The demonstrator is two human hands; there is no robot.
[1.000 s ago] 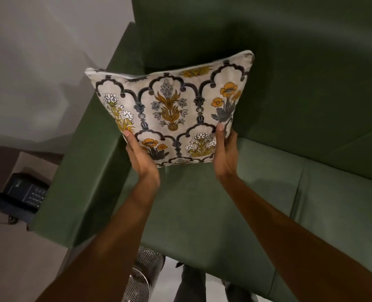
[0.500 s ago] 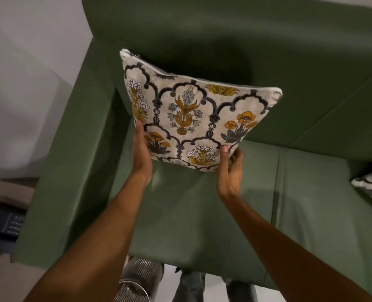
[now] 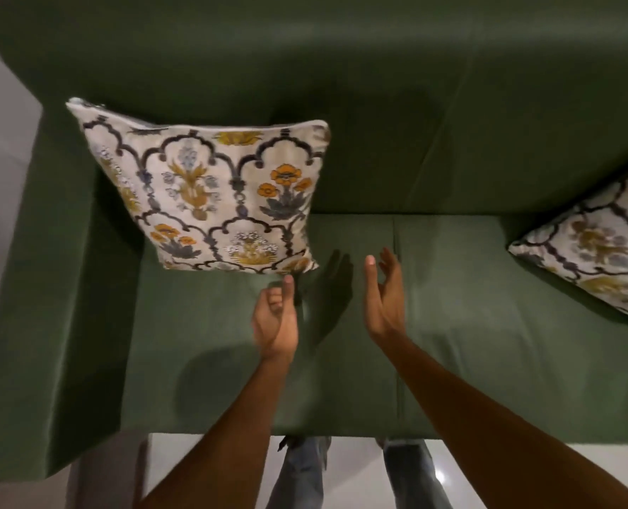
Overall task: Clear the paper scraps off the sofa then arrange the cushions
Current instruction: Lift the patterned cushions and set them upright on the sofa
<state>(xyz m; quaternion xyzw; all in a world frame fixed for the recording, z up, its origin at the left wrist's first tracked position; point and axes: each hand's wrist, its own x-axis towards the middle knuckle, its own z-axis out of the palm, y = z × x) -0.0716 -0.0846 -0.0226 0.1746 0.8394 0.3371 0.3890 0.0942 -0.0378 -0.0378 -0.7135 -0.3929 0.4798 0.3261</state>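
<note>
Both hands empty: left hand (image 3: 275,321) loosely curled, right hand (image 3: 384,299) spread. Cushion (image 3: 209,200) just beyond my left thumb, leaning unsupported, looked liable to slump forward.

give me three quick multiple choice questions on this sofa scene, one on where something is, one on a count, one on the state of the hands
1. Where is the upright cushion?
A. left end of the sofa, against the backrest
B. on the floor
C. flat in the middle of the seat

2. How many patterned cushions are in view?
A. one
B. two
C. four

3. What are the hands doing?
A. both gripping a cushion
B. both empty, off the cushion
C. holding paper scraps

Answers:
1 A, it stands in the corner by the armrest.
2 B, a second cushion lies at the right edge.
3 B, the left hand and right hand hover over the seat, holding nothing.
</note>
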